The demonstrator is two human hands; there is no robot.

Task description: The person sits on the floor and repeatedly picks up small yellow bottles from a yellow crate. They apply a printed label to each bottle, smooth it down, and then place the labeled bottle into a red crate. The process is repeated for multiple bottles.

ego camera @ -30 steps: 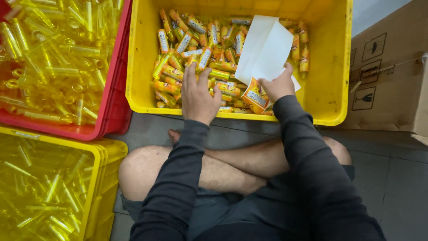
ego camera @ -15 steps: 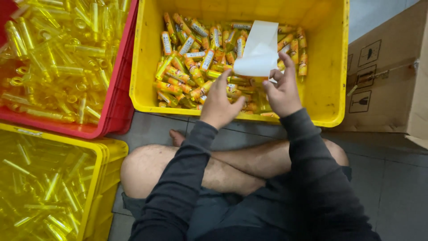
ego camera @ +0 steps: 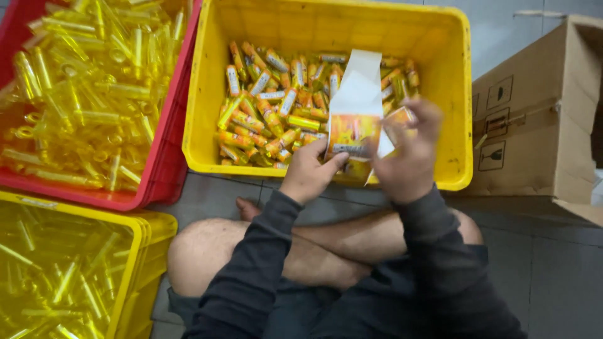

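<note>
I sit cross-legged in front of a yellow crate (ego camera: 326, 25) that holds several small orange and yellow labelled tubes (ego camera: 270, 113). My left hand (ego camera: 309, 172) grips the lower edge of a small orange and white printed carton (ego camera: 353, 119) with its white flap standing open, held over the crate's near rim. My right hand (ego camera: 408, 157) is beside the carton on its right, fingers curled around a small orange tube (ego camera: 399, 117) at the carton's side.
A red crate (ego camera: 164, 150) of clear yellow plastic tubes stands at the left. Another yellow crate (ego camera: 135, 251) of clear tubes sits at the lower left. A brown cardboard box (ego camera: 534, 119) lies at the right on the grey tiled floor.
Both hands came out of the tube pile toward me. The white carton turned so its orange printed face shows, and my left hand took hold of it.
</note>
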